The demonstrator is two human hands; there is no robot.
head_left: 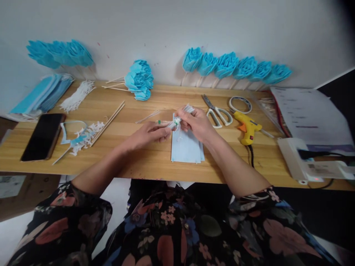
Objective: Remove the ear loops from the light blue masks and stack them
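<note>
Over the middle of the table, my left hand (pixel 157 132) and my right hand (pixel 195 121) are both closed on a bundle of thin white strips (pixel 189 108). Something clear with small green spots (pixel 176 121) is wrapped round the bundle between my hands; I cannot make out exactly what it is. Beneath my right hand lie a few flat, pale blue face masks (pixel 186 149). Some thin loose strips (pixel 148 116) lie on the wood just beyond my left hand.
Scissors (pixel 216 112), a tape roll (pixel 240 104), a yellow glue gun (pixel 249 128) and a power strip (pixel 295 159) sit right. Blue flowers on sticks (pixel 226 64) lean against the wall. Left are a phone (pixel 43 137), masks (pixel 46 94), white cords (pixel 79 96) and wooden sticks (pixel 108 123).
</note>
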